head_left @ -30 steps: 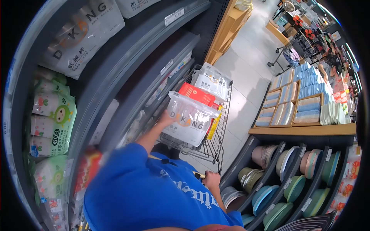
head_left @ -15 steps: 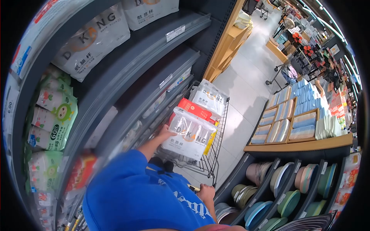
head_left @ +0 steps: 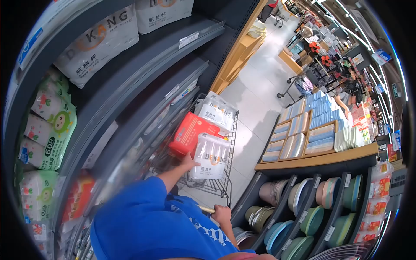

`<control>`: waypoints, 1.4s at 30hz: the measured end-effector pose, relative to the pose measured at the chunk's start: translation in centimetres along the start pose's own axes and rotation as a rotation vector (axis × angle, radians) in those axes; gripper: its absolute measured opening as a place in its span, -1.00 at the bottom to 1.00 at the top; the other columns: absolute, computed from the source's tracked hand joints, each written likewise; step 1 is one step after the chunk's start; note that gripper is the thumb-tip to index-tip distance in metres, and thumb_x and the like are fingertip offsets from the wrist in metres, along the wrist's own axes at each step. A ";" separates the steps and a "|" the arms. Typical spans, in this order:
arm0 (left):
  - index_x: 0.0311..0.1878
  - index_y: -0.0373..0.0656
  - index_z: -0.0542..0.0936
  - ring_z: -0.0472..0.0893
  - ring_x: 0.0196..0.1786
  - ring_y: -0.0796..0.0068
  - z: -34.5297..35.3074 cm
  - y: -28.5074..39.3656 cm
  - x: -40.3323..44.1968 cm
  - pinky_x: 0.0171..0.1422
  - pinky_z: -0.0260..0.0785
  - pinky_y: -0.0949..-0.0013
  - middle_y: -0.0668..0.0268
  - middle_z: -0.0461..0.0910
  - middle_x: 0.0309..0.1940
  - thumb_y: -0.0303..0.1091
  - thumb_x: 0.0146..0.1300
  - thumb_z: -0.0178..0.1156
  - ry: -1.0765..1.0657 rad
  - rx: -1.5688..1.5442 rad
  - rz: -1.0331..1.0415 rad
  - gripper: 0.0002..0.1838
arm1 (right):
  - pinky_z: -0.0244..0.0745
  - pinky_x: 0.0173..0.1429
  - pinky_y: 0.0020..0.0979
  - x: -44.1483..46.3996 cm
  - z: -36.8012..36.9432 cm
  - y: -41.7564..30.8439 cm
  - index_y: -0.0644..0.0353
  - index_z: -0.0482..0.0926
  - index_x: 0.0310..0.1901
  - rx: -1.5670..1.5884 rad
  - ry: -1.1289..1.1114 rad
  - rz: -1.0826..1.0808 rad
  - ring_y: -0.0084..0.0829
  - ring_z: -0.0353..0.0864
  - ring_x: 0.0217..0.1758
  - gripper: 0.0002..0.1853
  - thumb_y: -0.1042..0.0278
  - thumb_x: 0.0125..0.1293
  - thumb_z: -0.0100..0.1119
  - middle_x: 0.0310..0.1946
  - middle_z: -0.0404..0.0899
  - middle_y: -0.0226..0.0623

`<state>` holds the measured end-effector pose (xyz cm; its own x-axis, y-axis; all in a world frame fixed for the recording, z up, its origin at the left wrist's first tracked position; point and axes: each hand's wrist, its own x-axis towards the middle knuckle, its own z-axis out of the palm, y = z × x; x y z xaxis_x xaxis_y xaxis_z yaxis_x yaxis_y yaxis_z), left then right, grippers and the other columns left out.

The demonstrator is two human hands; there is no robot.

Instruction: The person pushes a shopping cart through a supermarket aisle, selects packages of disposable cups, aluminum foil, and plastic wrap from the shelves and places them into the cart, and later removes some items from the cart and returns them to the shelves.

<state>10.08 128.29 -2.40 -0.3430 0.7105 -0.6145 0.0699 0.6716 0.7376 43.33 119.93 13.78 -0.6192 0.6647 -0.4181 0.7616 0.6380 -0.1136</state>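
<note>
A clear plastic pack of white DEKANG cups [head_left: 210, 158] is over the near part of a wire shopping cart [head_left: 230, 173]. My left hand [head_left: 189, 162] is closed on the pack's left edge, thumb on the front face. Behind it in the cart are a red pack [head_left: 191, 134] and a second white DEKANG pack [head_left: 218, 112]. My right hand [head_left: 222, 215] is wrapped round the cart's handle [head_left: 207, 209], nearer to my body.
Dark shelves [head_left: 143, 69] on the left hold large DEKANG packs [head_left: 102, 41] and green-and-white packs [head_left: 53, 125]. To the right are a rack of basins [head_left: 312, 220] and a display of folded towels [head_left: 320, 141]. A tiled aisle [head_left: 245, 117] runs ahead past another cart [head_left: 287, 86].
The cup pack in my left hand has shifted and turned relative to the red pack, which shows more now. My right hand stays on the cart handle. The view has swung slightly right.
</note>
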 end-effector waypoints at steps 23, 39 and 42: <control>0.38 -0.08 0.38 0.63 0.13 0.02 -23.5 36.1 -12.3 0.25 0.40 0.05 0.06 0.63 0.09 -0.15 -0.14 0.58 0.471 0.329 1.465 -0.05 | 0.57 -0.18 -0.12 -0.3 0.1 -0.2 0.09 0.63 -0.45 0.008 0.037 0.037 -0.11 0.70 -0.36 -0.86 0.25 -0.05 0.22 -0.45 0.69 -0.26; 0.33 -0.14 0.40 0.56 0.24 -0.07 -46.9 38.7 -5.1 0.33 0.43 0.07 -0.03 0.59 0.13 -0.30 -0.11 0.52 1.032 0.417 1.221 -0.15 | 0.56 -0.21 -0.12 0.0 0.3 -0.9 0.05 0.70 -0.40 0.002 -0.002 0.048 -0.09 0.72 -0.40 -0.82 0.19 -0.04 0.31 -0.46 0.71 -0.22; 0.31 -0.18 0.36 0.57 0.25 -0.06 -47.3 38.3 -4.3 0.32 0.42 0.08 -0.04 0.57 0.17 -0.21 -0.06 0.55 0.989 0.099 1.122 -0.15 | 0.56 -0.22 -0.12 0.0 0.6 -1.2 0.04 0.70 -0.40 -0.005 -0.006 0.056 -0.10 0.71 -0.41 -0.82 0.18 -0.04 0.32 -0.49 0.70 -0.22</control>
<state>-30.07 141.02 41.79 -0.5448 0.4537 0.7052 0.7664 -0.0717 0.6383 42.51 118.95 13.40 -0.5740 0.6973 -0.4293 0.7944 0.6014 -0.0855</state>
